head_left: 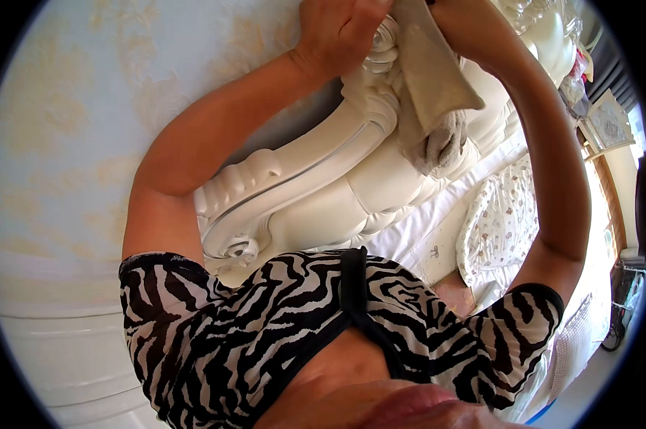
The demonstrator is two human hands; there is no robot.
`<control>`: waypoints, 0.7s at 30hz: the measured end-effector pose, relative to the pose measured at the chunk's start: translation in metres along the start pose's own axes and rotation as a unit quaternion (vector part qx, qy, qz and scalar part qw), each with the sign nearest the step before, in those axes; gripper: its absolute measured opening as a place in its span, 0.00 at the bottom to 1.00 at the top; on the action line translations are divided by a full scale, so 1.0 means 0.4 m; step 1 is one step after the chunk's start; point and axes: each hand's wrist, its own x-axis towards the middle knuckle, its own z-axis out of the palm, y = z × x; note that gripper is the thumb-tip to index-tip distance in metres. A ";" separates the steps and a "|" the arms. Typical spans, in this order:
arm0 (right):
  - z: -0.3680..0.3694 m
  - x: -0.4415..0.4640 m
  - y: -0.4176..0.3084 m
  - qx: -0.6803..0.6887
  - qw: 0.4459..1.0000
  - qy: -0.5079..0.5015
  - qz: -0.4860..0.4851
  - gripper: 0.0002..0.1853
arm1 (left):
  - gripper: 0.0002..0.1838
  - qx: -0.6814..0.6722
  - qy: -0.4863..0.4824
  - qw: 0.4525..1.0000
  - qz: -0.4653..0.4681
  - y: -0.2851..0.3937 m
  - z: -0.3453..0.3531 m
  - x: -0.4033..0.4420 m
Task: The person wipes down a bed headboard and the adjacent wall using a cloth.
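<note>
A beige cloth [437, 71] hangs at the top of the view, in front of the carved cream headboard [301, 175]. My left hand [343, 36] is closed at the cloth's left side, its fingertips partly cut off by the top edge. On the other side, my right hand [470, 28] grips the cloth near its upper end, with its fingers also mostly out of frame. Beneath the cloth's lower corner hangs a fluffy greyish bunch of fabric [446, 141]; whether it is part of the same cloth I cannot tell.
A patterned wall [58, 129] runs along the left. Below the tufted headboard lies the bed, with a printed white pillow [505, 222]. Farther right stand a small white cabinet [609, 121] and dark curtains [613, 61].
</note>
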 end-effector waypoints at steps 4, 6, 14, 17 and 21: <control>0.018 0.014 -0.015 -0.150 0.982 0.067 -0.095 0.07 | 0.31 -0.021 -0.018 0.999 -0.026 -0.008 -0.002 -0.006; 0.023 0.014 -0.024 -0.212 0.949 0.111 -0.203 0.05 | 0.32 -0.049 -0.024 0.996 -0.071 0.001 -0.002 -0.006; -0.005 -0.006 0.006 -0.186 0.981 -0.020 -0.042 0.07 | 0.36 -0.102 -0.036 0.990 -0.092 0.012 0.000 -0.002; -0.020 -0.021 0.010 -0.149 0.987 -0.042 -0.037 0.07 | 0.37 -0.119 -0.024 0.989 -0.087 -0.003 0.015 -0.008; -0.032 -0.012 -0.034 -0.083 0.995 -0.050 0.023 0.07 | 0.35 -0.059 -0.032 0.996 -0.060 -0.001 -0.007 0.001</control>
